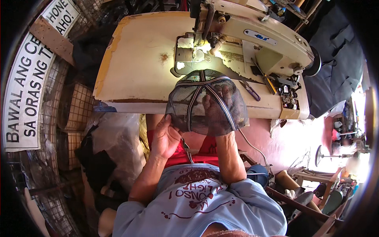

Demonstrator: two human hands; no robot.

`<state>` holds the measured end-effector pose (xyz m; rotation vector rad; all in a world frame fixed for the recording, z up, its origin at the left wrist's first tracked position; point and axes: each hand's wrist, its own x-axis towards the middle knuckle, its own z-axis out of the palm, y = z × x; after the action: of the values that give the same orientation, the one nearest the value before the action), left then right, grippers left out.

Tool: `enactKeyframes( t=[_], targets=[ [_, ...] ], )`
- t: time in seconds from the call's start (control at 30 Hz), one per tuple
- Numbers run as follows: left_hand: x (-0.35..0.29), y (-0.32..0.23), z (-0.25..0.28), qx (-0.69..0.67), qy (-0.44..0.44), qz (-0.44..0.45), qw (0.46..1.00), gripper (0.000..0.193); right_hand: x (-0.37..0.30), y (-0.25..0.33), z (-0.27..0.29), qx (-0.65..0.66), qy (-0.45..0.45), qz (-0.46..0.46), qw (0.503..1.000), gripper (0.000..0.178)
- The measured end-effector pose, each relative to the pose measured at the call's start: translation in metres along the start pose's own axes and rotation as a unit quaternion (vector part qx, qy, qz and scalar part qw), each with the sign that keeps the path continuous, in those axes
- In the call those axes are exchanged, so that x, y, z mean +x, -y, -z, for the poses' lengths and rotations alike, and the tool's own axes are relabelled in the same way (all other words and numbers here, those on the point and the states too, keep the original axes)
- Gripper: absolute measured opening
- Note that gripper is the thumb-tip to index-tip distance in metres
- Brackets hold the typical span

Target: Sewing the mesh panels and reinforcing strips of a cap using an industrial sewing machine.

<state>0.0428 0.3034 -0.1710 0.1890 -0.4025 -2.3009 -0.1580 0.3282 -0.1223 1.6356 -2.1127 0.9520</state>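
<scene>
A dark mesh cap (179, 100) with striped tape running over its seams is held up at the front edge of the sewing table (134, 55). My left hand (165, 138) pinches the cap's lower left rim between thumb and fingers. From below, my right hand (215, 104) reaches inside the cap and bears it up; its fingers show only dimly through the mesh. Just beyond the cap is the lit needle area of a cream sewing machine (272, 29). The cap stands apart from the needle.
Thread snips (251, 91) and a yellow-handled tool (270, 84) lie right of the cap. A tray of bobbins and small metal parts (290, 100) sits at the table's right corner. Wire racks (77, 106) and a white sign (27, 94) line the left; a fan (320, 156) stands right.
</scene>
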Motion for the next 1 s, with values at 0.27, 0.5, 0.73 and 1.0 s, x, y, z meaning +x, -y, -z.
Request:
enactKeyframes(
  t=[0.27,0.5,0.73,1.0],
  targets=[
    [0.007,-0.020,-0.012,0.018,-0.065,-0.029,0.997,0.038,-0.002,0.009,0.009,0.059,0.026,-0.054,0.996,0.035],
    [-0.005,-0.029,-0.061,0.516,-0.186,-0.266,0.793,0.042,-0.014,0.009,0.003,0.212,0.088,0.000,0.973,0.049],
    [0.033,-0.045,-0.138,0.815,0.073,-0.304,0.488,0.050,-0.011,0.023,0.020,0.388,0.098,-0.031,0.916,0.046],
    [0.041,-0.033,-0.141,0.846,0.088,-0.289,0.439,0.053,-0.029,0.029,0.004,0.820,0.094,-0.163,0.540,0.052]
  ],
)
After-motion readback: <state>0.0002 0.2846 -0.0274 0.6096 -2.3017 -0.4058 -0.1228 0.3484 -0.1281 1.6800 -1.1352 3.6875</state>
